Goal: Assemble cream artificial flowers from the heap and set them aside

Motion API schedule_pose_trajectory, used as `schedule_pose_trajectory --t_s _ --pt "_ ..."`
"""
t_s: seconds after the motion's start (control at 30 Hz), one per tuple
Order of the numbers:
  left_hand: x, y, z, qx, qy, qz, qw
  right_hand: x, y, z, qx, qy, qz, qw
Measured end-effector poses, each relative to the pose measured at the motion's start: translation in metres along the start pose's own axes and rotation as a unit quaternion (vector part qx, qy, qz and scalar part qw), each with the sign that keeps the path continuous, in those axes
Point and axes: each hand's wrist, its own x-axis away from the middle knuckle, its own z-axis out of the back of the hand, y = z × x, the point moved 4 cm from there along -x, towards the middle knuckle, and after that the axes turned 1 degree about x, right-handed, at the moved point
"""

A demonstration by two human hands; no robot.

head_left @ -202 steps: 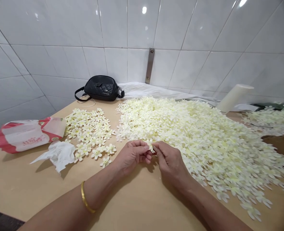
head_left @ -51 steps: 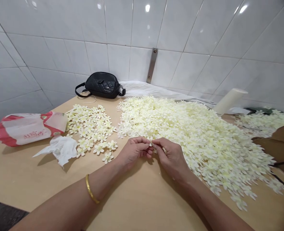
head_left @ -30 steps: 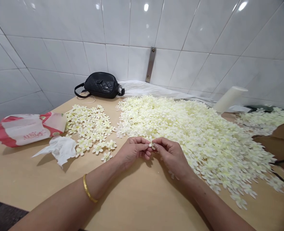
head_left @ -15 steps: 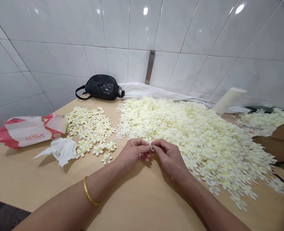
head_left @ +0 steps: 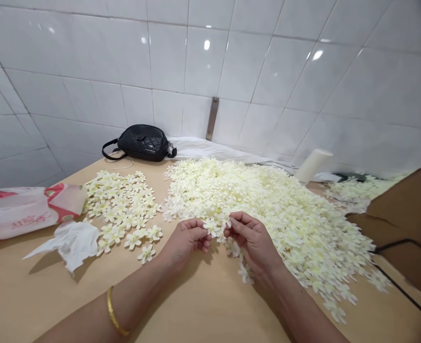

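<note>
My left hand (head_left: 187,240) is closed, thumb and forefinger pinching the edge of a pale artificial flower (head_left: 213,227). A short gap away, my right hand (head_left: 251,240) is also closed, with a small white flower (head_left: 228,222) at its thumb and fingertip; most of that flower is hidden. Both hands hover over the near edge of a large heap of cream-white flowers (head_left: 267,205). A few loose blossoms (head_left: 245,272) lie beside and under my right hand. Left of my left hand, a flat spread of flowers (head_left: 125,200) with yellowish centres rests on the table.
A red-and-white tissue pack (head_left: 28,212) and a crumpled tissue (head_left: 75,243) lie at left on the wooden table (head_left: 182,309). Behind are a black handbag (head_left: 144,143) and white cloth (head_left: 196,148). A white roll (head_left: 312,164) and brown cardboard (head_left: 403,228) stand at right.
My hands have moved apart from fingertips nearly touching, and a flower now shows in the gap. Loose blossoms now show by my right hand. The view has tilted up and turned right.
</note>
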Motion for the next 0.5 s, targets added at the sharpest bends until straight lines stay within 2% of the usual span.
schedule_pose_trajectory --t_s 0.17,0.27,0.37,0.5 --pt "0.000 0.000 0.000 -0.007 0.011 0.007 1.000 -0.017 -0.036 0.028 0.010 0.078 0.080 0.994" --pt "0.001 0.001 -0.001 -0.020 0.009 0.006 1.000 -0.029 -0.058 0.039 0.003 0.073 0.092 0.993" --pt "0.002 0.001 -0.001 -0.021 0.002 0.006 1.000 -0.034 -0.069 0.039 0.001 0.049 0.087 0.995" --pt "0.002 0.000 -0.001 -0.028 0.003 0.011 1.000 -0.026 -0.063 0.023 0.014 0.020 0.080 0.997"
